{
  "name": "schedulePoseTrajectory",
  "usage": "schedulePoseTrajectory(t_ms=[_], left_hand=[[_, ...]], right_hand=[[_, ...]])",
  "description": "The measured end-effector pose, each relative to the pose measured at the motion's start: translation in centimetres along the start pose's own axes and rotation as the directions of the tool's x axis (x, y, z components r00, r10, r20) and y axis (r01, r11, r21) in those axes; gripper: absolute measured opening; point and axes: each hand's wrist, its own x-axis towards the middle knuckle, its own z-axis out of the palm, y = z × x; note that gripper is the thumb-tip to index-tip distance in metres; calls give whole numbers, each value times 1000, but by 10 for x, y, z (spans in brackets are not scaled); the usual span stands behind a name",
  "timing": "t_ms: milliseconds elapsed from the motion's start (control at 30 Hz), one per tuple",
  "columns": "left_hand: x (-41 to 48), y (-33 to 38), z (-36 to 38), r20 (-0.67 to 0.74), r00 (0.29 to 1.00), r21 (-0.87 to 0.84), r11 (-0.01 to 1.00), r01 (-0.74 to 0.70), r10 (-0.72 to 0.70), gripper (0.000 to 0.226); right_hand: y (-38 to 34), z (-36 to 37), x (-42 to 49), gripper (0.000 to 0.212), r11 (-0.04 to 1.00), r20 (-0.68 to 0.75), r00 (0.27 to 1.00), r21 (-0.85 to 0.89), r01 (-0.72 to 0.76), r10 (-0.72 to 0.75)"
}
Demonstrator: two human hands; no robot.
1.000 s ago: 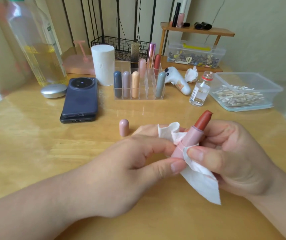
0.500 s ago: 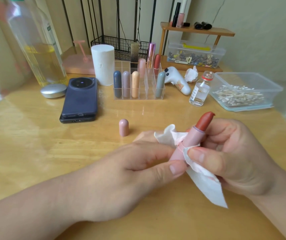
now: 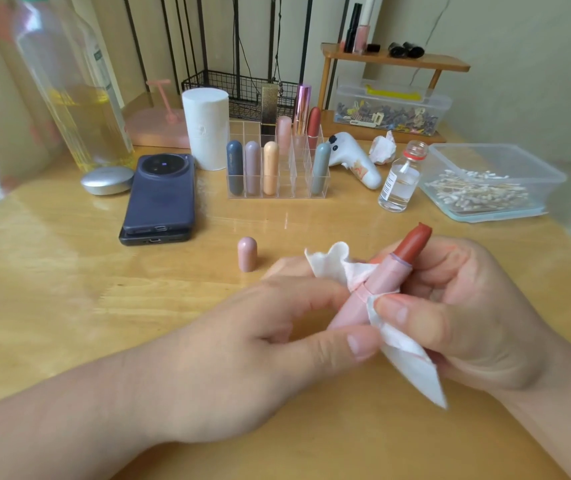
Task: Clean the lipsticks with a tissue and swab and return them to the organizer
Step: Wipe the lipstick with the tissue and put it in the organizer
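An uncapped pink lipstick (image 3: 389, 275) with a brick-red bullet tilts up to the right above the table. My left hand (image 3: 256, 344) pinches its lower barrel between thumb and fingers. My right hand (image 3: 457, 306) holds a white tissue (image 3: 405, 355) wrapped around the tube's middle, thumb pressing the tissue on the barrel. Its pink cap (image 3: 247, 253) stands upright on the wooden table (image 3: 69, 289). Behind it, the clear organizer (image 3: 289, 183) holds several capped lipsticks.
A clear tub of cotton swabs (image 3: 484, 192) sits at the right, with a small glass bottle (image 3: 400, 178) and a white device (image 3: 355, 159) beside it. Two stacked phones (image 3: 161, 199), a silver compact (image 3: 107, 180), a tissue roll (image 3: 205, 128) and a tall bottle (image 3: 72, 84) stand at the left.
Both hands have turned and shifted the lipstick slightly while the tissue rubs along its barrel; the tissue's loose tail has swung a little. Nothing else has moved.
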Motion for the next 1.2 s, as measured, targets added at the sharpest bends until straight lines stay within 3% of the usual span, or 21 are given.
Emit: schedulePoseTrajectory(t_ms=[67, 200, 300, 467, 533, 600, 667, 833, 1067, 1200], left_hand=[[-1, -3, 0, 46, 999, 31, 1000, 5, -6, 27], [0, 0, 9, -183, 983, 141, 990, 8, 18, 30], [0, 1, 12, -278, 960, 159, 987, 39, 7, 38], [1, 1, 6, -131, 991, 95, 995, 23, -10, 27], [2, -2, 4, -62, 998, 9, 1000, 24, -23, 30], [3, -6, 3, 9, 999, -118, 992, 36, -35, 37], [4, -12, 3, 38, 999, -212, 976, 46, -39, 39], [4, -18, 4, 42, 998, -326, 944, 52, -40, 43], [3, -22, 3, 33, 998, -264, 963, 53, -46, 56], [2, -15, 2, -21, 999, -133, 991, 23, -26, 45]], right_hand=[[0, -1, 1, 14, 1000, 6, 1000, -8, 0, 0], [-1, 1, 2, 26, 998, 16, 1000, -59, 19, -18], [0, 4, 0, 15, 997, -6, 999, -63, 45, -46], [1, 4, 1, 10, 1000, -14, 1000, 2, -26, 26], [1, 3, 3, 8, 997, 35, 999, 70, -24, 21], [0, 0, 4, 20, 988, 71, 997, 154, -30, 20], [-1, -1, 4, 23, 974, 84, 996, 223, -46, 28], [-5, 4, 2, 8, 972, 38, 998, 229, -60, 52], [-3, 1, 3, 8, 965, -98, 995, 263, 14, 13], [0, 0, 3, 19, 952, 1, 999, 303, -37, 38]])
